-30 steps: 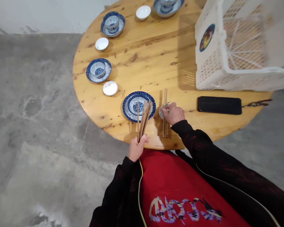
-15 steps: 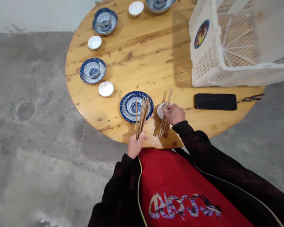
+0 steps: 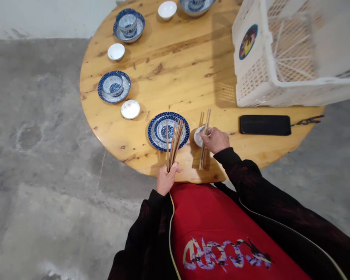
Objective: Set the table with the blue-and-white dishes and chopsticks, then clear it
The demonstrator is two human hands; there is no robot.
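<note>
My left hand (image 3: 167, 179) is closed around a bundle of several wooden chopsticks (image 3: 173, 144), which fan up over a blue-and-white plate with a bowl on it (image 3: 156, 134) near the round wooden table's (image 3: 177, 70) front edge. My right hand (image 3: 217, 140) pinches a pair of chopsticks (image 3: 204, 138) that lies across a small white saucer (image 3: 197, 136) just right of that plate.
A black phone (image 3: 265, 125) lies right of my right hand. A white plastic crate (image 3: 291, 54) stands at the back right. More blue-and-white place settings (image 3: 114, 85) (image 3: 128, 25) and small white dishes (image 3: 130, 109) (image 3: 116, 51) (image 3: 167, 9) ring the table's left and far edge. Grey concrete floor (image 3: 41, 155) lies all around.
The pair under my right hand tilted to the right, then swung back nearly straight. My left hand has kept its bundle in about the same place. The camera shifted slightly.
</note>
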